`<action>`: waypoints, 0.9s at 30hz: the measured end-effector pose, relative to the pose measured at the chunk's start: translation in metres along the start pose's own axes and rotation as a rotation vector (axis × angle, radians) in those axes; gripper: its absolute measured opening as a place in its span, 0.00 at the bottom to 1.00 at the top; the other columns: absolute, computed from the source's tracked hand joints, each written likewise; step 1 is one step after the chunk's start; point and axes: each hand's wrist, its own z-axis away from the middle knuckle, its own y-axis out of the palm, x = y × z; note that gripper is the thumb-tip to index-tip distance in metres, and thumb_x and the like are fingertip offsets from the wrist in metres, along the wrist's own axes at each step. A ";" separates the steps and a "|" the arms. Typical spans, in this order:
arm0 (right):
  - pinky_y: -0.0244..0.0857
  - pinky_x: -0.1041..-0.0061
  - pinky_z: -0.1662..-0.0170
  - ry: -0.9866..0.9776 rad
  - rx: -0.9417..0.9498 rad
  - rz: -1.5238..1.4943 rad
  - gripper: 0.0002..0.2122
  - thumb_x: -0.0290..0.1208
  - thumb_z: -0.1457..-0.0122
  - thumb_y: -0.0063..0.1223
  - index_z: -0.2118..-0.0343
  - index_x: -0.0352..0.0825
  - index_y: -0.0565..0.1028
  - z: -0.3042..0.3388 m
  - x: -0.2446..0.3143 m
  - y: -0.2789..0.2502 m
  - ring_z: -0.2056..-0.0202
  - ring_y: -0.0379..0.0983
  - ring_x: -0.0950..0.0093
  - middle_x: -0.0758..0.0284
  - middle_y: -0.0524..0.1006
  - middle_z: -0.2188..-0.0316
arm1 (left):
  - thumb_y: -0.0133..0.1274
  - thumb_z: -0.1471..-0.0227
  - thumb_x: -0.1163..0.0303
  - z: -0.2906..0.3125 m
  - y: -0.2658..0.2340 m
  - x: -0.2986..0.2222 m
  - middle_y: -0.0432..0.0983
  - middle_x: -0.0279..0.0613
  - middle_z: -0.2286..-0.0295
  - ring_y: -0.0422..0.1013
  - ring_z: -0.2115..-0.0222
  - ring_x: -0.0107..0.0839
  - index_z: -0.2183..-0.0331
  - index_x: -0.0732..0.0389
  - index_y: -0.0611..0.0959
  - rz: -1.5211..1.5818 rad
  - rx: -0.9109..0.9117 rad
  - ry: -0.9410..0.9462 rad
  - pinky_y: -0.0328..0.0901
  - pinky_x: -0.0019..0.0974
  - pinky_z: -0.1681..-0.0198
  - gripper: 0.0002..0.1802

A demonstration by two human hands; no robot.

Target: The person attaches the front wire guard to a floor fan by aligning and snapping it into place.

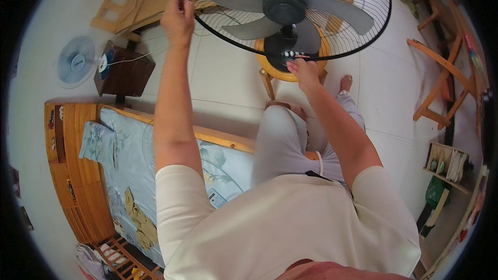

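Note:
A fan with grey blades point(284, 9) fills the top of the view, inside a wire guard with a thick black rim point(228, 40). Its base stands on a round wooden stool point(282, 74). My left hand point(177, 18) is closed round the rim at the guard's left side. At the rim's lower edge, near the fan's base and its control buttons, my right hand point(305, 71) has its fingers pressed together on the rim. On the bed lies another round wire grille point(148, 148), partly hidden behind my left arm.
The bed point(135, 168), with blue floral bedding, is beside me on the left. Beyond it are a dark wooden cabinet point(124, 70) and a bluish round piece point(77, 62). A folding wooden chair point(443, 80) and a small shelf point(446, 162) stand to the right. A cord runs from the cabinet.

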 end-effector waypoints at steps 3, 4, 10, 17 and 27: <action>0.72 0.74 0.65 -0.014 -0.019 -0.034 0.06 0.23 0.46 0.41 0.65 0.28 0.67 0.004 0.001 0.003 0.69 0.75 0.67 0.56 0.73 0.70 | 0.51 0.53 0.64 -0.014 -0.007 -0.002 0.77 0.41 0.75 0.73 0.74 0.39 0.60 0.55 0.77 -0.063 -0.047 0.087 0.67 0.36 0.69 0.15; 0.72 0.74 0.67 -0.023 -0.022 -0.054 0.07 0.23 0.46 0.41 0.65 0.28 0.67 0.005 0.001 0.003 0.70 0.75 0.67 0.55 0.73 0.71 | 0.51 0.53 0.65 -0.015 -0.007 -0.005 0.77 0.40 0.75 0.73 0.74 0.39 0.61 0.54 0.77 -0.073 -0.050 0.085 0.67 0.36 0.69 0.15; 0.71 0.77 0.69 -0.173 -0.070 -0.078 0.06 0.21 0.45 0.37 0.64 0.30 0.65 0.000 -0.003 -0.008 0.72 0.75 0.70 0.57 0.74 0.70 | 0.52 0.54 0.67 -0.027 -0.018 -0.014 0.76 0.37 0.75 0.73 0.73 0.37 0.60 0.52 0.76 -0.224 -0.001 0.198 0.67 0.36 0.70 0.15; 0.70 0.83 0.74 -0.296 -0.073 -0.044 0.07 0.20 0.45 0.38 0.63 0.31 0.65 -0.003 0.014 -0.029 0.76 0.74 0.75 0.60 0.74 0.68 | 0.55 0.54 0.68 -0.047 -0.013 -0.028 0.75 0.54 0.72 0.72 0.70 0.46 0.59 0.57 0.77 -0.161 -0.011 0.181 0.66 0.42 0.66 0.17; 0.71 0.82 0.74 -0.377 -0.006 0.006 0.08 0.16 0.44 0.36 0.62 0.30 0.64 0.002 0.027 -0.043 0.75 0.75 0.74 0.59 0.74 0.68 | 0.50 0.51 0.66 -0.057 -0.033 -0.030 0.75 0.44 0.72 0.72 0.71 0.38 0.59 0.59 0.74 -0.395 0.140 0.287 0.66 0.38 0.68 0.16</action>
